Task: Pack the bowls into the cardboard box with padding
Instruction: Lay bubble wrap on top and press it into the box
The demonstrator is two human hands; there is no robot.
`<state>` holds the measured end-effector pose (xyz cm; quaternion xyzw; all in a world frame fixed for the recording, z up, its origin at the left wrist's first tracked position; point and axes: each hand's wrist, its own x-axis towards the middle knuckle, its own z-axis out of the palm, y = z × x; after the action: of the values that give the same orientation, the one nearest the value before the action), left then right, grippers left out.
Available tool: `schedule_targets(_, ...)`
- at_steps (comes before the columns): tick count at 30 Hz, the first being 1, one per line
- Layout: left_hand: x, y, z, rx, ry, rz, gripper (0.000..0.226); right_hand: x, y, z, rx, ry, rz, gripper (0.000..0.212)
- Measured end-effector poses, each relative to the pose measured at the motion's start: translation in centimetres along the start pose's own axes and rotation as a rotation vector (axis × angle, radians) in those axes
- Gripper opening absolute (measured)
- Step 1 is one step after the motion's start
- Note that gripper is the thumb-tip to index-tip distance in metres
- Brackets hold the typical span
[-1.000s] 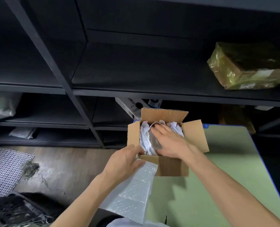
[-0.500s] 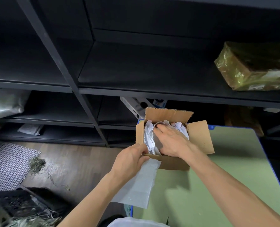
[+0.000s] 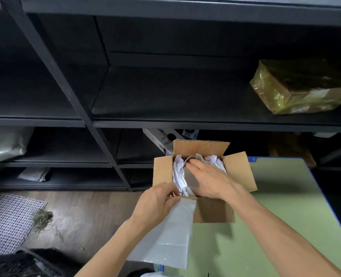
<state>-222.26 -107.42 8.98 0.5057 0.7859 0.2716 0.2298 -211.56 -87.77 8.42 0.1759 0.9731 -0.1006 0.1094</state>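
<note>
An open cardboard box [image 3: 238, 170] stands at the far left corner of the green table [image 3: 285, 206], its flaps spread. Crumpled white paper [image 3: 178, 174] lines the inside. A grey bowl [image 3: 190, 177] sits among the paper, mostly hidden. My right hand [image 3: 209, 179] lies flat inside the box on the bowl, fingers spread. At the box's near left corner, my left hand [image 3: 156, 202] pinches the top edge of a bubble wrap sheet [image 3: 169, 236], which hangs down over the table's edge.
Black metal shelving [image 3: 97, 122] stands right behind the box. A parcel wrapped in yellowish plastic [image 3: 297, 86] rests on the upper right shelf. A white mesh mat [image 3: 8, 220] and dark clutter lie on the wooden floor at left.
The view has shifted, so the box sits further right and the bubble wrap hangs narrower. My right hand has flattened over the bowl. My left hand keeps its pinch on the sheet.
</note>
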Motion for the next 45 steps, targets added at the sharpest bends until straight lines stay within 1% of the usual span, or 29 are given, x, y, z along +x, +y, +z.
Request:
schedule_targets(2, 0.1, 0.5, -0.7, -0.066, 0.013, -0.019, 0.008, -0.3, -0.1, 0.2, 0.021, 0.002, -0.007, 0.078)
schedule_targets(4, 0.3, 0.9, -1.5, -0.128, 0.027, -0.075, 0.010, -1.1, -0.2, -0.1, 0.072, 0.048, -0.029, 0.065)
schedule_targets(6, 0.8, 1.1, -2.1, -0.170, 0.047, -0.118, 0.013, -2.2, -0.5, -1.1, 0.177, 0.095, -0.023, 0.051)
schedule_targets(8, 1.3, 1.1, -2.6, -0.216, 0.066, -0.153, 0.014, -3.5, -0.8, -2.1, 0.280, 0.113, 0.038, 0.040)
schedule_targets(12, 2.5, 1.2, -3.1, -0.314, 0.110, -0.209, 0.016, -5.9, -1.1, -4.0, 0.478, 0.132, 0.158, 0.027)
schedule_targets(15, 3.0, 1.7, -3.3, -0.388, 0.147, -0.206, 0.019, -7.2, -1.4, -4.4, 0.608, 0.122, 0.234, 0.027)
schedule_targets(18, 3.1, 2.2, -3.2, -0.491, 0.170, -0.244, 0.021, -7.9, -1.5, -3.9, 0.719, 0.094, 0.295, 0.019)
schedule_targets(20, 3.2, 2.3, -3.0, -0.544, 0.200, -0.280, 0.019, -8.1, -1.0, -3.6, 0.722, 0.103, 0.355, 0.026)
schedule_targets(22, 3.4, 2.1, -2.8, -0.584, 0.221, -0.305, 0.014, -8.1, -0.2, -3.9, 0.749, 0.156, 0.411, 0.032)
schedule_targets(25, 3.6, 2.0, -2.3, -0.608, 0.179, -0.343, 0.006, -7.8, 1.0, -4.3, 0.820, 0.276, 0.434, 0.025)
schedule_targets(27, 3.7, 2.4, -2.1, -0.553, 0.154, -0.339, 0.013, -7.4, 1.5, -4.4, 0.814, 0.329, 0.448, 0.023)
schedule_targets(29, 4.0, 2.8, -1.9, -0.468, 0.152, -0.310, 0.017, -6.9, 1.7, -4.3, 0.753, 0.322, 0.437, 0.025)
schedule_targets(32, 4.6, 3.0, -1.3, -0.379, 0.194, -0.285, 0.015, -6.1, 2.0, -4.4, 0.636, 0.317, 0.429, 0.025)
schedule_targets(34, 5.1, 3.2, -1.1, -0.372, 0.227, -0.283, 0.024, -5.2, 2.0, -4.4, 0.570, 0.382, 0.454, 0.021)
schedule_targets(36, 5.5, 3.3, -0.6, -0.336, 0.250, -0.281, 0.033, -4.5, 2.1, -4.0, 0.460, 0.474, 0.462, 0.023)
schedule_targets(39, 5.7, 3.4, 0.4, -0.185, 0.263, -0.233, 0.026, -3.9, 2.6, -2.4, 0.282, 0.548, 0.429, 0.030)
schedule_targets(42, 5.8, 2.7, 1.2, -0.015, 0.267, -0.131, 0.017, -4.2, 3.2, -0.4, 0.147, 0.618, 0.345, 0.018)
schedule_targets(44, 5.8, 2.2, 1.8, 0.084, 0.263, -0.071, 0.020, -4.4, 3.6, 0.7, 0.124, 0.637, 0.324, 0.011)
schedule_targets(45, 5.9, 2.0, 2.0, 0.122, 0.265, -0.060, 0.021, -4.5, 3.7, 1.1, 0.136, 0.628, 0.331, 0.012)
